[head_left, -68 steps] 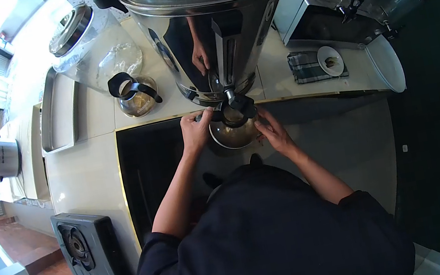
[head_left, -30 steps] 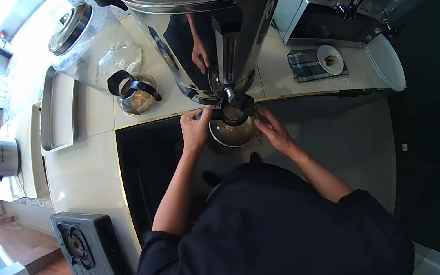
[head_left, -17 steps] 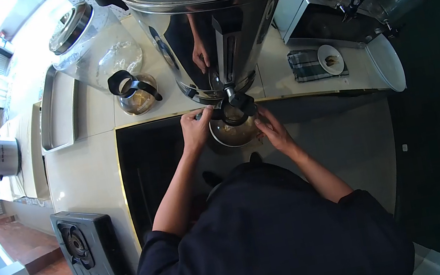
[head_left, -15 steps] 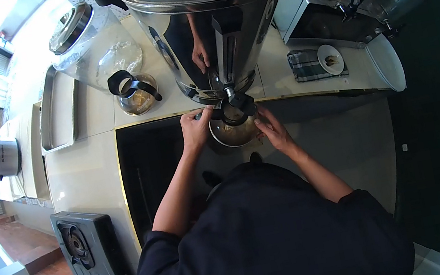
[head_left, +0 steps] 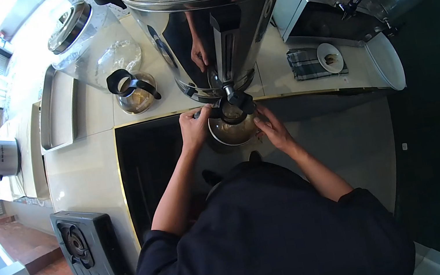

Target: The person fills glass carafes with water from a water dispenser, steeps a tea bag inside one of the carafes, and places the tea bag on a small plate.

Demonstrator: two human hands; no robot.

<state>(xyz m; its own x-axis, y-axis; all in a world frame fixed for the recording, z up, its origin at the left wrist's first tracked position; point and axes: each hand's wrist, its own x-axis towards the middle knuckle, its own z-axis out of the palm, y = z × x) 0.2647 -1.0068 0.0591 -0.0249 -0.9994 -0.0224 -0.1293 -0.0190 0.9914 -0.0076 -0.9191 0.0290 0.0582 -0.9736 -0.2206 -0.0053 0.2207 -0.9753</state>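
A glass coffee pot (head_left: 231, 135) with a black collar and handle is beneath the black tap (head_left: 239, 100) of a large steel urn (head_left: 172, 34). My left hand (head_left: 193, 129) is closed around the pot's handle. On the other side, my right hand (head_left: 274, 129) rests its fingers against the glass; its fingertips are partly hidden. The pot hangs just in front of the counter edge, its mouth partly covered by the tap. Whether liquid is flowing cannot be made out.
Left on the counter (head_left: 92, 116) stand a second glass pot (head_left: 138, 100), a large lidded jar (head_left: 116, 50) and a metal tray (head_left: 72, 107). To the right lie a checked cloth (head_left: 304, 63) and small white dish (head_left: 331, 58). A portable gas stove (head_left: 94, 242) sits near left.
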